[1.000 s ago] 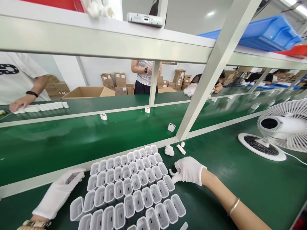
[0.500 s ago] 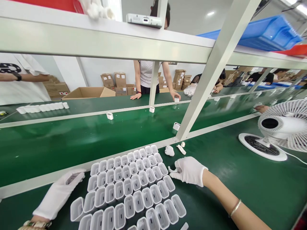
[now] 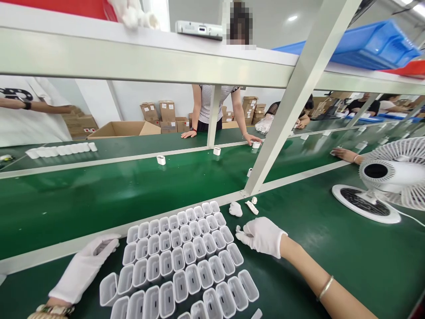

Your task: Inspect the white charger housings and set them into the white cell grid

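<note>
Several rows of white, open-topped plastic housings (image 3: pixel 178 259), each with a small dark slot inside, stand on the green bench before me. At their left end rests my left hand (image 3: pixel 88 261) in a white glove, fingers stretched forward and nothing visible in them. Beside the right end is my right hand (image 3: pixel 262 236), also gloved, its thumb and forefinger curved with a small gap between them; I see nothing held. Just beyond it lie a crumpled white wad (image 3: pixel 235 209) and a small white strip (image 3: pixel 252 207).
A green conveyor belt (image 3: pixel 99 190) carries a few white parts past the bench. A slanted metal post (image 3: pixel 282 119) and a shelf beam (image 3: pixel 142 57) cross in front. A white fan (image 3: pixel 381 177) stands at right. Across the belt, a person's hand (image 3: pixel 251 139) touches a white part.
The white parts on the belt have shifted right. The opposite person's hand has moved right with a part, and another hand reaches further over the belt beside the fan. My hands barely moved.
</note>
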Demonstrator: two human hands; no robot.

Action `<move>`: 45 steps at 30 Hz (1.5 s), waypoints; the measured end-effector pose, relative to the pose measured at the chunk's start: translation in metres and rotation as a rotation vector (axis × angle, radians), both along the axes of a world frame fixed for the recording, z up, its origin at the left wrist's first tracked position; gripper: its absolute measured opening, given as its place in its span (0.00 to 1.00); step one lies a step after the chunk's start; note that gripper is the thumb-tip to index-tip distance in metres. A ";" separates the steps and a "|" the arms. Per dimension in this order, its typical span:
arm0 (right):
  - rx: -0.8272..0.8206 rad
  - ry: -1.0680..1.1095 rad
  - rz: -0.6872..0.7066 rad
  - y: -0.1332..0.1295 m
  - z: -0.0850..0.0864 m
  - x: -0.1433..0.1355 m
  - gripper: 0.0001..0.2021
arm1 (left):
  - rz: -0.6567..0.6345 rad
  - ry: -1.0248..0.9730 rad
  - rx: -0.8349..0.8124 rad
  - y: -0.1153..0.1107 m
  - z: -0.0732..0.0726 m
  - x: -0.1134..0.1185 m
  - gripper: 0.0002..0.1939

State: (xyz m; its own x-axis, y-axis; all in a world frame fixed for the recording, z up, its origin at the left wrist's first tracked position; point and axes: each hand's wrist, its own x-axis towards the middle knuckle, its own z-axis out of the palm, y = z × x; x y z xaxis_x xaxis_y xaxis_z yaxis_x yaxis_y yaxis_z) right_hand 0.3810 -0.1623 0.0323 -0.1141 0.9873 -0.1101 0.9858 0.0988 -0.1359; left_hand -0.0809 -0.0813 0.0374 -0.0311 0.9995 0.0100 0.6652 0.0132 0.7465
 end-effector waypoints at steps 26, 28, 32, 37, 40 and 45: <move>-0.088 0.036 0.109 -0.002 0.007 0.005 0.27 | 0.046 -0.009 -0.065 0.001 0.009 0.009 0.22; -0.097 0.016 0.067 -0.002 0.009 0.003 0.27 | 0.044 -0.005 -0.068 0.000 0.010 0.009 0.22; -0.114 -0.008 0.014 -0.002 0.011 0.000 0.26 | 0.053 -0.005 -0.075 -0.003 0.011 0.008 0.22; -0.151 0.010 0.025 -0.003 0.013 -0.004 0.21 | 0.064 -0.011 -0.085 -0.003 0.011 0.008 0.22; -0.181 0.028 0.042 -0.002 0.014 -0.004 0.19 | 0.059 -0.007 -0.076 -0.001 0.010 0.009 0.22; -0.205 0.048 0.069 -0.001 0.014 -0.004 0.22 | 0.040 -0.011 -0.054 0.000 0.011 0.009 0.20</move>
